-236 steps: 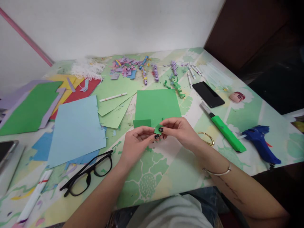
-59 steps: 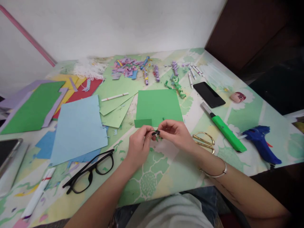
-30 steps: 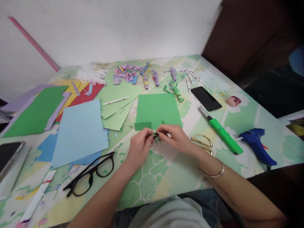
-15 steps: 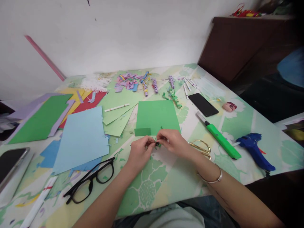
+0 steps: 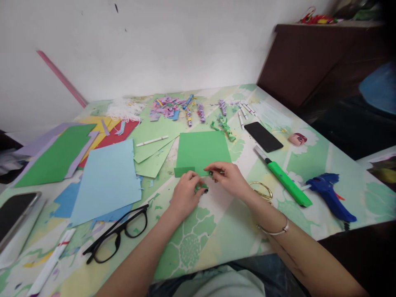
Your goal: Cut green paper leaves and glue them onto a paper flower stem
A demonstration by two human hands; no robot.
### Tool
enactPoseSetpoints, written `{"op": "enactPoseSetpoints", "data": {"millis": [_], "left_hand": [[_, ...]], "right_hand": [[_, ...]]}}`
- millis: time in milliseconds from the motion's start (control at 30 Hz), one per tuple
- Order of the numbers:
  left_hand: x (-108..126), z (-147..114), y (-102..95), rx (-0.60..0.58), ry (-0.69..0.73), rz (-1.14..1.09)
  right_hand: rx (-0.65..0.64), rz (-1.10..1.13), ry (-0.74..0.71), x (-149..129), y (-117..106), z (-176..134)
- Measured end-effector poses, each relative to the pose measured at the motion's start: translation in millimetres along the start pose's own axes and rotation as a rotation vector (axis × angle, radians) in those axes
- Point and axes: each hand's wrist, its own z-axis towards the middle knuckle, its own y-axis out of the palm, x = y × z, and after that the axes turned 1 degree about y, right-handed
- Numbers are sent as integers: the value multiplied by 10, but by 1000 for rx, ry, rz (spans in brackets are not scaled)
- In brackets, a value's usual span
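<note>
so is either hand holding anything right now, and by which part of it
The left hand seems to hold a small green paper piece; the gripped part is hidden. Whether the right hand holds anything cannot be told.

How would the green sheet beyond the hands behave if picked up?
The green sheet looks thin, so probably light. Lying flat, it may be slightly stiff yet bendable. The small green strip overlapping its near left corner could slide off.
</note>
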Motion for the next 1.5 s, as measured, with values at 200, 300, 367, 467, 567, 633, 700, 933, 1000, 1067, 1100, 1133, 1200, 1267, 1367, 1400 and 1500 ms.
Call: {"op": "enactPoseSetpoints", "data": {"millis": [200,300,367,467,567,633,700,933,1000,1067,1100,1133,1200,1267,1367,1400,1500], "left_hand": [[10,14,-65,36,-156,-212],[17,-9,-110,22,-256,-384],[34,-30,-138,-5,-300,-490],[73,-49,-171,-45,-337,-598],[108,-55,-187,-72,-366,-698],[125,-58,-188,-83,-380,-745],[137,-66,-187,-78,-377,-745],[145,-101,-193,-29,-340,-710],[144,-103,-199,-11,-330,-684],[147,-102,-204,4,-330,-666],[150,-101,-205,10,-328,-661],[152,-100,-205,17,-323,-656],[152,-99,-202,28,-297,-642],[144,-99,-196,35,-271,-635],[124,-95,-194,44,-267,-662],[118,-92,-198,48,-275,-677],[113,-78,-222,82,-307,-709]], "right_hand": [[-62,268,38,-11,39,-6],[-92,370,37,-55,38,-26],[-110,406,39,-83,37,-41],[-137,423,44,-103,43,-58],[-174,414,63,-92,57,-68],[-186,395,77,-78,66,-71],[-186,377,84,-69,71,-73],[-177,256,47,-98,51,-86],[-176,248,37,-99,48,-90],[-169,252,33,-94,50,-93],[-161,262,35,-91,52,-93],[-154,277,40,-89,55,-94],[-145,326,52,-89,60,-93],[-155,375,52,-92,64,-90],[-164,404,39,-99,65,-84],[-162,414,42,-100,64,-81],[-153,471,78,-97,62,-74]]}}
